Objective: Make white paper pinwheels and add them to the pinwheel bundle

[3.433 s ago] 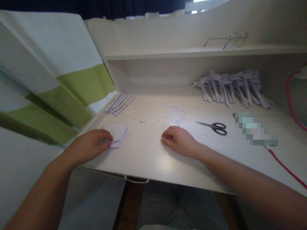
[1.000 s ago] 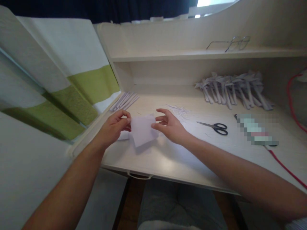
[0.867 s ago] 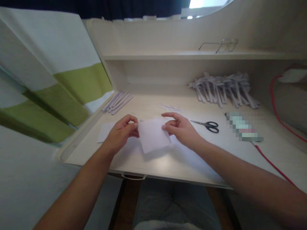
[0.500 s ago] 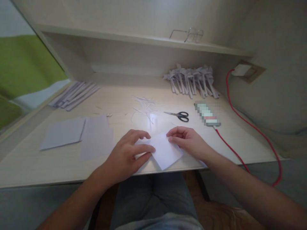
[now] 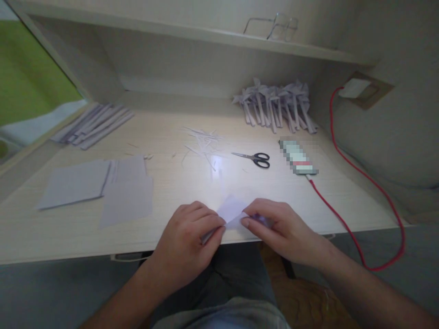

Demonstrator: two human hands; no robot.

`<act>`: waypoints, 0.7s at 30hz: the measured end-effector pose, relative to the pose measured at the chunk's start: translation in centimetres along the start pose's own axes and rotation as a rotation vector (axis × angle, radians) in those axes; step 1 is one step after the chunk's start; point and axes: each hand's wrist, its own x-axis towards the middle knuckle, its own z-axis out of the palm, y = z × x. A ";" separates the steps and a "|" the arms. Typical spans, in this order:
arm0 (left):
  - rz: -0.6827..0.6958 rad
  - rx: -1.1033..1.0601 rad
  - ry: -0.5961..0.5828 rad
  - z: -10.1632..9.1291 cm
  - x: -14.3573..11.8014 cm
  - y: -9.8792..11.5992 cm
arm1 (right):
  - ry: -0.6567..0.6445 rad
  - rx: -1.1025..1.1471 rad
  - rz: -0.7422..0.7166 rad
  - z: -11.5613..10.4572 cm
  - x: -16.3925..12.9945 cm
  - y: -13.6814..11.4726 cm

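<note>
A white sheet of paper (image 5: 232,208) is partly folded at the front edge of the desk, between my hands. My left hand (image 5: 195,235) pinches its left side with thumb and forefinger. On the other side my right hand (image 5: 279,226) grips the paper's edge between thumb and fingers. Much of the sheet is hidden by the fingers. Beyond it lie scissors (image 5: 254,158) with black handles, blades pointing left. A heap of thin paper strips (image 5: 205,142) is just left of them.
Stacked paper sheets (image 5: 73,183) and rolled paper sticks (image 5: 98,124) lie at the left. Paper pinwheels (image 5: 274,103) rest at the back right. A phone (image 5: 297,157) is plugged into a red cable (image 5: 334,214) that hangs over the desk edge. Glasses (image 5: 281,28) sit on the shelf (image 5: 171,31).
The paper lay flatter before and now has an edge folded up. Both hands have closed on it, the left fingers going from spread to pinching. The camera view has shifted slightly.
</note>
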 end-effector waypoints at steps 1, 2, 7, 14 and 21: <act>-0.029 -0.023 0.012 0.2 -0.2 0.2 | 0.001 0.009 0.041 0.1 0.2 0.1; -0.066 -0.040 0.030 0.3 -0.3 0.4 | 0.001 0.013 0.075 0.2 0.4 0.2; -0.152 0.050 0.052 0.5 -0.3 0.3 | 0.014 -0.066 0.130 0.1 2.1 0.4; -0.158 0.095 0.067 0.6 -0.2 0.1 | -0.016 -0.331 0.071 0.1 3.6 -0.1; -0.234 0.161 0.095 1.0 -0.1 0.2 | -0.105 -0.491 0.034 0.3 4.5 0.0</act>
